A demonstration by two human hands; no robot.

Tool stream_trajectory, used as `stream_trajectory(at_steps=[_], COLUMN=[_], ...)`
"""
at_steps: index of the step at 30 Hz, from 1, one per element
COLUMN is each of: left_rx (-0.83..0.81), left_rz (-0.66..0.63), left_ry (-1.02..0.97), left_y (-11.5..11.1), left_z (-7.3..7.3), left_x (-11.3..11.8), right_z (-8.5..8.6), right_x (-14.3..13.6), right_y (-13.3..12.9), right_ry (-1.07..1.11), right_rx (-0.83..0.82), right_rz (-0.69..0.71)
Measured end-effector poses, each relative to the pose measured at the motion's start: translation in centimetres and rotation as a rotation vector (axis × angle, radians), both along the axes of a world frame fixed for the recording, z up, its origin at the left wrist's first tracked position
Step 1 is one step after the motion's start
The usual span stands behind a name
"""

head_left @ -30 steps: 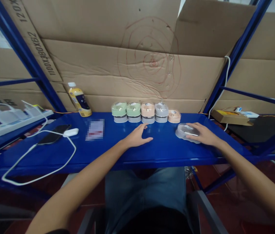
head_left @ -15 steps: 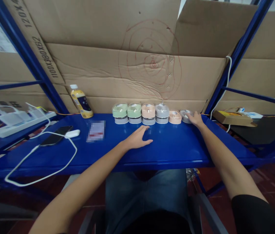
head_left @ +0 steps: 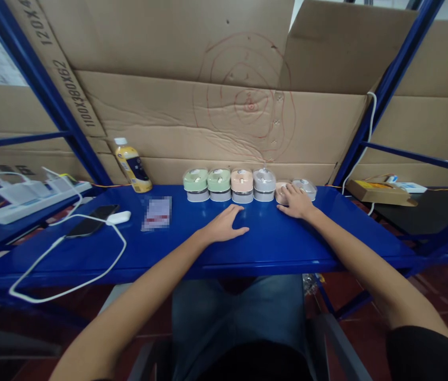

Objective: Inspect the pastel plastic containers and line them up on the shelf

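Note:
Along the back of the blue table stand two green-lidded containers [head_left: 195, 185] [head_left: 219, 184], a pink-lidded one [head_left: 242, 186] and a grey-lidded one [head_left: 264, 184]. Right of them sit a lower pink container [head_left: 281, 194] and a lower grey one [head_left: 307, 188]. My right hand [head_left: 298, 202] lies over the low pink container, fingers around its top and thumb at its front, partly hiding it. My left hand [head_left: 227, 225] rests on the table in front of the row, thumb and fingers apart, holding nothing.
A yellow bottle [head_left: 133, 166] stands at the back left, with a blurred card [head_left: 157, 213] in front. Farther left are a phone [head_left: 92, 220], white cables and a power strip [head_left: 33, 198]. An open carton [head_left: 382, 192] lies beyond the right post.
My right hand has moved left from the low grey container to the low pink one, uncovering the grey one. My left hand has stayed in place.

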State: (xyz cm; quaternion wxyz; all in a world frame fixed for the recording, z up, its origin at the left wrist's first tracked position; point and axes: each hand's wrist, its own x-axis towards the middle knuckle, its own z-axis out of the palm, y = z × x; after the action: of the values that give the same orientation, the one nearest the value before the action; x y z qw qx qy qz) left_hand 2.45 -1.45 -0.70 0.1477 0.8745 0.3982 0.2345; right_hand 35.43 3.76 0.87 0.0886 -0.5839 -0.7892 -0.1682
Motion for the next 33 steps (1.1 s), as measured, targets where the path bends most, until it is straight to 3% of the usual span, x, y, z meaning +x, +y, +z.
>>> stream_trajectory(at_steps=[4, 8, 10, 12, 17, 20, 23, 26, 30, 33], left_rx=[0.006, 0.007, -0.006, -0.030, -0.076, -0.057, -0.019, 0.005, 0.046, 0.079], left_rz=[-0.005, -0.020, -0.022, -0.022, -0.045, -0.088, -0.161, -0.237, -0.187, -0.096], left_ry=[0.000, -0.019, -0.055, -0.109, -0.250, -0.293, -0.238, -0.178, -0.182, -0.236], left_y=[0.0, 0.0, 0.1, 0.3, 0.9, 0.9, 0.6, 0.2, 0.0, 0.4], left_z=[0.1, -0.1, -0.2, -0.5, -0.8, -0.6, -0.2, 0.2, 0.5, 1.1], left_x=[0.1, 0.1, 0.0, -0.1, -0.2, -0.4, -0.4, -0.4, -0.6, -1.3], right_z=[1.1, 1.9, 1.8, 1.6, 1.9, 2.5, 2.5, 1.4, -0.3, -0.7], right_x=[0.4, 0.4, 0.0, -1.0, -5.5, -7.4, -7.3, -5.9, -4.2, -3.7], right_y=[-4.2, -6.0, -5.7, -5.3, -5.7, -5.9, -5.1, -3.9, -2.5, -2.0], right_ry=[0.106, 0.278, 0.317, 0.342, 0.485, 0.669, 0.791, 0.850, 0.919, 0.960], right_rx=[-0.007, 0.023, -0.044, -0.106, -0.158, -0.102, -0.036, -0.052, -0.115, -0.119], right_rz=[0.048, -0.267, -0.323, -0.234, 0.311, 0.504, 0.499, 0.431, 0.360, 0.311])
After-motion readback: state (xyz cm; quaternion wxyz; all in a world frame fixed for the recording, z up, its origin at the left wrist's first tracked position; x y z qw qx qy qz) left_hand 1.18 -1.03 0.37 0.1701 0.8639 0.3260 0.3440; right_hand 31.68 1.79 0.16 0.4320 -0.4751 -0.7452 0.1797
